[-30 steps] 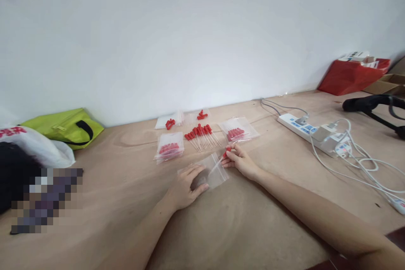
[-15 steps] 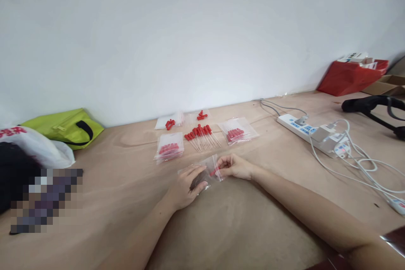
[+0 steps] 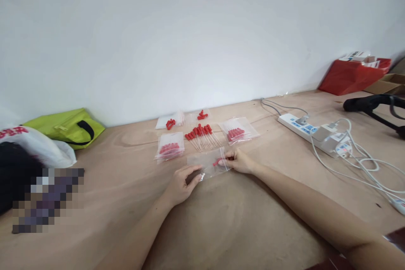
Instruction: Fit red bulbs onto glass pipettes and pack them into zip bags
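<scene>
A clear zip bag (image 3: 207, 163) lies between my hands, with small red pieces (image 3: 217, 162) showing near its right, zip end. My right hand (image 3: 238, 161) pinches that end of the bag. At the bag's lower left corner, my left hand (image 3: 184, 183) has its thumb and fingers apart, touching the plastic. Just beyond is a fan of red-tipped sticks (image 3: 201, 137). Stacked bags with red pieces lie to its left (image 3: 170, 147) and right (image 3: 238, 130). Behind the fan are loose red pieces on plastic bags, one pile at left (image 3: 170, 124) and another at right (image 3: 202, 114).
A white power strip (image 3: 297, 126) with plugs and tangled cables (image 3: 368, 164) lies at the right. Beyond it are a black strapped object (image 3: 367, 104) and a red bag (image 3: 352, 76). A lime-green bag (image 3: 63, 125) and a white plastic bag (image 3: 52, 150) are at the left.
The clear bag has moved slightly up and right and lies flatter. My left hand has drawn back to its lower left corner, uncovering more of it. My right hand has shifted slightly right.
</scene>
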{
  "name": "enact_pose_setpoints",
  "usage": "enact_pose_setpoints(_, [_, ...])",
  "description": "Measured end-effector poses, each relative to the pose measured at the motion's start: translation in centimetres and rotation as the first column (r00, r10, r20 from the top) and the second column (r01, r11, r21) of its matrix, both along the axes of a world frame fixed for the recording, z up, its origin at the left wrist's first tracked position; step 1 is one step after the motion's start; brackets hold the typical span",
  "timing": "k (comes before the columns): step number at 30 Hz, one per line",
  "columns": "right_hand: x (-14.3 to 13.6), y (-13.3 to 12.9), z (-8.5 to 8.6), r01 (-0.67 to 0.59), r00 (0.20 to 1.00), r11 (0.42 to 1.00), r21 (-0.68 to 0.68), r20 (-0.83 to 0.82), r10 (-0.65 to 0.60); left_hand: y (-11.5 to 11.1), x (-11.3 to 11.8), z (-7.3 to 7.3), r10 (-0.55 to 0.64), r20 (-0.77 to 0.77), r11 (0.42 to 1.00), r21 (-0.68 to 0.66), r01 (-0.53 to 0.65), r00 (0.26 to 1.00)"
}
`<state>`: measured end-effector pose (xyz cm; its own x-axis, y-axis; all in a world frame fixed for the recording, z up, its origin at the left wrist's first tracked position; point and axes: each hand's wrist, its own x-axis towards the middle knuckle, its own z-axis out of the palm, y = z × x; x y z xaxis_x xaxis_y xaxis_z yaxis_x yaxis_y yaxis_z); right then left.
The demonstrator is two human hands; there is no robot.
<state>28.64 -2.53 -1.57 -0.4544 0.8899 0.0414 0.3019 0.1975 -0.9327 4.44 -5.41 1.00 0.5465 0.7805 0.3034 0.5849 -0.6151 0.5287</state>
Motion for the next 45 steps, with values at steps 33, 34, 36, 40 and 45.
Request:
enact_pose_setpoints(33, [-3.0, 5.5, 3.0, 0.522, 0.691, 0.716, 0.463, 0.264, -0.673, -0.3, 0.1, -0.1, -0.079, -0.119, 0.989, 0.117, 0.093, 0.990])
enact_pose_setpoints(34, [-2.3, 4.8, 2.7, 0.548, 0.743, 0.717, 0.432, 0.143, -0.654, -0.3, 0.1, -0.2, -0.083, -0.119, 0.989, 0.114, 0.097, 0.989])
enact_pose_setpoints(36, [-0.8, 3.1, 1.7, 0.608, 0.782, 0.727, 0.319, -0.081, -0.619, -0.1, 0.1, -0.4, -0.099, -0.132, 0.987, 0.112, 0.114, 0.986])
enact_pose_setpoints(40, [1.1, 0.1, -0.1, 0.615, 0.750, 0.789, 0.020, -0.323, -0.577, 0.0, 0.0, -0.8, -0.129, -0.197, 0.986, 0.077, 0.147, 0.972])
enact_pose_setpoints(45, [0.4, -1.1, -0.4, 0.618, 0.712, 0.784, -0.060, -0.380, -0.591, -0.1, -0.1, -0.6, -0.124, -0.243, 0.990, 0.036, 0.137, 0.962])
